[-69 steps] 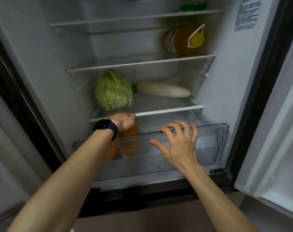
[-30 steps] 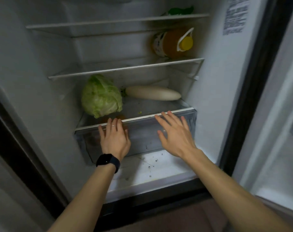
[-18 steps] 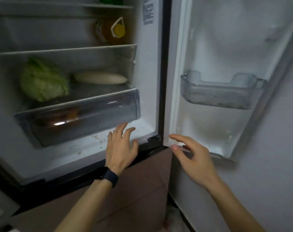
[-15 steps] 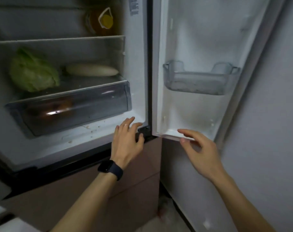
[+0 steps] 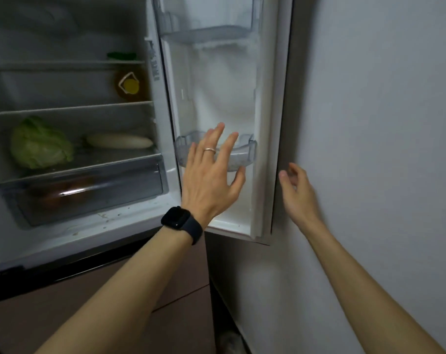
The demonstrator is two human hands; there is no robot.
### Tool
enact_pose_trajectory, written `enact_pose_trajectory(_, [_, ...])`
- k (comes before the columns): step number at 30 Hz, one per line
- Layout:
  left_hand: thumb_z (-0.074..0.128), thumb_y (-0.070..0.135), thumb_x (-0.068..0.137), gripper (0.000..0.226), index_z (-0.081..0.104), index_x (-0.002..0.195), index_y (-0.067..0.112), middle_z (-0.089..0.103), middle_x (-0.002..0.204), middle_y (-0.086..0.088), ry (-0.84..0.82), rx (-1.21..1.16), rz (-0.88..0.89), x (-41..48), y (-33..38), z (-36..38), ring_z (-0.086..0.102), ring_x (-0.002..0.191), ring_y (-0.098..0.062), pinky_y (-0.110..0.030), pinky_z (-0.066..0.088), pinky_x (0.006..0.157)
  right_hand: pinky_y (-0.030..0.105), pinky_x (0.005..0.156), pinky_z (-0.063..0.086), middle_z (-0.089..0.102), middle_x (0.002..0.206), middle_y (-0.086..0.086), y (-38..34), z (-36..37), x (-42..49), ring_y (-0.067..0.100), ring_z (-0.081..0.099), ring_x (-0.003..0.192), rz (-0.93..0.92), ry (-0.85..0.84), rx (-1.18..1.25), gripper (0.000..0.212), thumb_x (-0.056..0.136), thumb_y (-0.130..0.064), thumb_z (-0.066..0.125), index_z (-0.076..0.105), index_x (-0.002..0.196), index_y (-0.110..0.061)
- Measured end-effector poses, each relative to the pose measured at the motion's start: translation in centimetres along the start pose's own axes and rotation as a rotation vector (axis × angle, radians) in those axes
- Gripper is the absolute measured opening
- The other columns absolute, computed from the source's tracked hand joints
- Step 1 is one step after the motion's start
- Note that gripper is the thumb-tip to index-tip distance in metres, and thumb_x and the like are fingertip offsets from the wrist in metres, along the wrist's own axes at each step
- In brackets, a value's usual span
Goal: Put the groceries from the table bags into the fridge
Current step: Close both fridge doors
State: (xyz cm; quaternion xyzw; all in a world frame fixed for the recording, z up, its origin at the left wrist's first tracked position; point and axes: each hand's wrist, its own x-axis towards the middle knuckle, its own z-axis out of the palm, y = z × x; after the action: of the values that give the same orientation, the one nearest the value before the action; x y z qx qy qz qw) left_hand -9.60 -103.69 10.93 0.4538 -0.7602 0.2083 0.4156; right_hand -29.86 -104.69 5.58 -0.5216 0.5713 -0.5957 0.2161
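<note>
The fridge stands open, its door (image 5: 224,98) swung out to the right. A green cabbage (image 5: 39,143) and a white radish (image 5: 120,141) lie on the lower shelf. Beneath them the clear crisper drawer (image 5: 89,190) is pushed in, with orange fruit dimly visible inside. An oil bottle with a yellow cap (image 5: 130,86) lies on the shelf above. My left hand (image 5: 211,172), fingers spread and empty, hovers in front of the door's lower bin (image 5: 245,152). My right hand (image 5: 297,192), loosely curled and empty, is at the door's outer edge.
A pale wall (image 5: 370,123) runs close along the right of the open door. A brown lower fridge panel (image 5: 89,290) sits below the compartment. An upper door bin (image 5: 204,31) is at the top. Something green (image 5: 121,56) lies on the top shelf.
The crisper drawer was pushed shut, then both hands left it and moved right to the door. My left hand rose from the fridge's bottom sill to the door bin; the view swung right.
</note>
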Motion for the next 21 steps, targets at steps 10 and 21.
enact_pose_trajectory(10, [0.046, 0.038, 0.101, 0.045, 0.046, 0.144, 0.027, 0.050, 0.146, -0.006, -0.032, 0.136, 0.023, 1.9, 0.8, 2.6, 0.042, 0.139, -0.026, -0.044, 0.013, 0.119, 0.044, 0.120, 0.022, 0.020, 0.165, 0.003, 2.3, 2.3, 3.3, 0.025, 0.023, 0.150, 0.285, -0.174, 0.123, 0.075, 0.099, -0.066, 0.027, 0.018, 0.159, -0.021])
enact_pose_trajectory(21, [0.045, 0.032, 0.102, 0.045, 0.042, 0.147, 0.034, 0.024, 0.160, -0.002, 0.052, -0.024, -0.071, -3.8, -5.6, -2.4, 0.009, 0.151, -0.016, -0.038, 0.031, 0.111, 0.035, 0.105, 0.041, 0.035, 0.148, -0.003, 1.8, 2.7, -5.3, 0.015, 0.043, 0.130, 0.061, -0.177, 0.117, 0.082, 0.079, -0.065, 0.062, 0.036, 0.150, -0.034])
